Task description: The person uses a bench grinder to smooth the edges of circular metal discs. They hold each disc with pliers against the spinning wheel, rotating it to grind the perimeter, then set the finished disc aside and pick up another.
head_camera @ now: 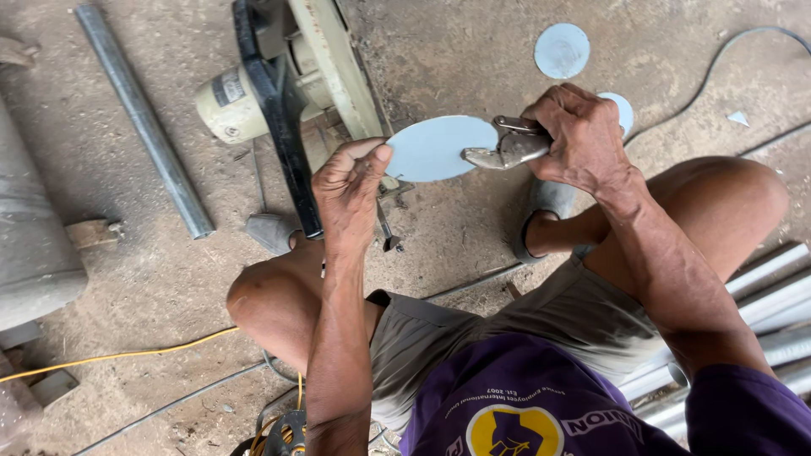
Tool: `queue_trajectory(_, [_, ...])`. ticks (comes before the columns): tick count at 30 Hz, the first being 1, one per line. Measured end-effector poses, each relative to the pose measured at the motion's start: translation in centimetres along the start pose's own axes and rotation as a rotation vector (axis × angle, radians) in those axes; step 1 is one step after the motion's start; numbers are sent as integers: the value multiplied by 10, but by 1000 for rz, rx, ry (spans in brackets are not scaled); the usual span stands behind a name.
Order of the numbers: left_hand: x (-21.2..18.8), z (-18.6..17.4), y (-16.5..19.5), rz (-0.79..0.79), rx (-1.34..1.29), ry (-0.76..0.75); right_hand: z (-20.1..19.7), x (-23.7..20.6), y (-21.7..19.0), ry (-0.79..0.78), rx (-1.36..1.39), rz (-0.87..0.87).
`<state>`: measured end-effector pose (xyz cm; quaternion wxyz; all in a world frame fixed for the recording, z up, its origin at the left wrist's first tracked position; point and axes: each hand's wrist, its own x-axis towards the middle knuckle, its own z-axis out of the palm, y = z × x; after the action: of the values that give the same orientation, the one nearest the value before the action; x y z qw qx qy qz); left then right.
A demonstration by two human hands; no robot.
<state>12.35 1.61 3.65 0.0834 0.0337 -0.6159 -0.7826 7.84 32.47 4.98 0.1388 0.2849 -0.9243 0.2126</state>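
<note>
Dusty concrete floor (473,51) below, left hand (351,190) fingers pinching the metal disc (431,148) rim, right hand (579,135) squeezing locking pliers (507,150) on its opposite edge beside the chop saw (287,76) — a slip risks cut fingertips.

The metal disc (439,148) at frame centre is pale blue-grey; the locking pliers (509,145) gripping it are dull silver. The chop saw (296,76) at upper centre is cream with a black frame. A yellow cable (110,356) crosses the brown dirt floor (456,51) at lower left.
</note>
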Motion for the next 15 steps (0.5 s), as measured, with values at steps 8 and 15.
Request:
queue_trajectory(8, [-3,-4,6,19,31,-52,1,-9,4,74,-170,-26])
queue_trajectory(15, [-5,1,6,116,229,-103,19,-26,24,126,-467,-6])
